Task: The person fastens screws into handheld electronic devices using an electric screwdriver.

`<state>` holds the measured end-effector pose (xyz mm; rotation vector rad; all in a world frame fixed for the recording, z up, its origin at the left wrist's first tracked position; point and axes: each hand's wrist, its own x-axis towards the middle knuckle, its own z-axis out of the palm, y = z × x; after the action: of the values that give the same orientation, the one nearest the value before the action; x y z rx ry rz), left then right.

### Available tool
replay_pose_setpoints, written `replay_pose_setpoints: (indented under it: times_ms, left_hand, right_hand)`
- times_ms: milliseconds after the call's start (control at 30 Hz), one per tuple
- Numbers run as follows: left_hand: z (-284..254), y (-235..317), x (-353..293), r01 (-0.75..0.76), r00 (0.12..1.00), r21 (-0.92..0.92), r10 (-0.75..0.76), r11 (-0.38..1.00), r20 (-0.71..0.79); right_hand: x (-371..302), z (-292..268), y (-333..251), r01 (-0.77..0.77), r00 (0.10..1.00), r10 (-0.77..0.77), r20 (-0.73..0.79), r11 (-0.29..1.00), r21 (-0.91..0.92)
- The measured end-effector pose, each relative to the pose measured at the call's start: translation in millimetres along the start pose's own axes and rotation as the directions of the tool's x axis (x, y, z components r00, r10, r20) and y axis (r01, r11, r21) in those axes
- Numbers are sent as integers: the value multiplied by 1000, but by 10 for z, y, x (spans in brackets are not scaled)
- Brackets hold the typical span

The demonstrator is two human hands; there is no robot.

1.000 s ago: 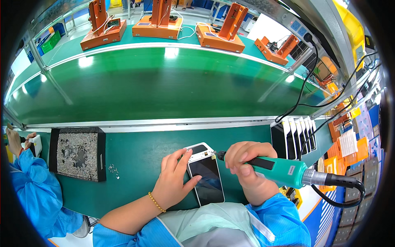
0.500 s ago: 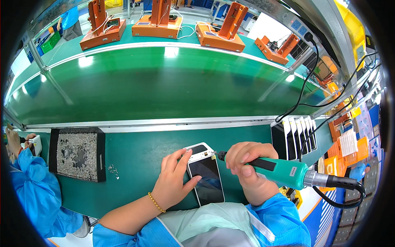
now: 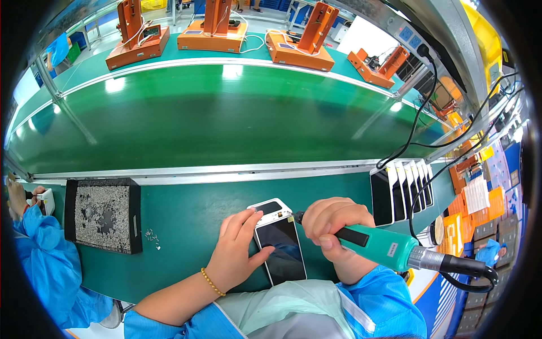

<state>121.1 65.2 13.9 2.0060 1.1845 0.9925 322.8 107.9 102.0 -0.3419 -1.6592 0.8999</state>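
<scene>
A white handheld device with a dark screen (image 3: 283, 244) lies on the green bench in front of me, its narrower top end pointing away. My left hand (image 3: 232, 251) rests on its left side, fingers stretched apart, fingertips near the upper section and thumb over the screen. In my right hand (image 3: 337, 230) is a green electric screwdriver (image 3: 387, 247), held nearly level with my fingers wrapped round its front part. Its tip meets the upper right corner of the device; the exact contact is too small to make out.
A black tray of small screws (image 3: 135, 226) stands left, with several loose screws (image 3: 151, 237) beside it. Several similar white devices (image 3: 383, 198) stand in a row at the right. Black cables (image 3: 420, 121) hang there. A co-worker's sleeve (image 3: 48, 254) is at far left. Orange fixtures (image 3: 212, 40) stand beyond the belt.
The screwdriver's rear end has dipped slightly and shifted left in the picture, its tip staying at the device's corner. My left hand keeps its place on the device. The whole view has shifted slightly.
</scene>
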Motion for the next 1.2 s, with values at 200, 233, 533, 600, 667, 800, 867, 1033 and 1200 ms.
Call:
replay_pose_setpoints:
  times_ms: [200, 233, 533, 600, 667, 800, 867, 1033, 1200]
  left_hand:
    - [-63, -9, -38, -13, 1000, 71, 13, 997, -12]
    - [-67, 8, -10, -29, 1000, 104, 29, 994, 8]
    - [-627, 92, -446, 167, 972, 370, -91, 914, -215]
    - [-773, -109, -682, 370, 901, 467, -187, 803, -392]
    - [-878, -167, -841, 508, 837, 514, -254, 691, -485]
    - [-991, -192, -1019, 596, 796, 548, -343, 587, -498]
    - [-978, -244, -1053, 600, 794, 549, -349, 582, -498]
    - [-926, -350, -1019, 592, 795, 529, -335, 608, -505]
    - [-881, -368, -975, 655, 753, 505, -427, 562, -501]
  right_hand:
    - [-12, 80, 52, -82, 991, 90, -96, 993, 81]
    - [-7, 87, 5, -63, 979, 87, -186, 989, 133]
    - [-23, -36, -450, 251, 954, -250, -166, 968, -12]
    - [-19, -59, -467, 285, 945, -292, -144, 956, -69]
    - [-16, -75, -491, 324, 934, -335, -127, 941, -100]
    - [-28, -40, -497, 313, 937, -323, -133, 946, -89]
    - [-24, -33, -505, 315, 937, -324, -132, 945, -91]
    - [-29, -53, -501, 316, 935, -325, -140, 945, -89]
    - [-31, -73, -516, 318, 933, -325, -154, 946, -71]
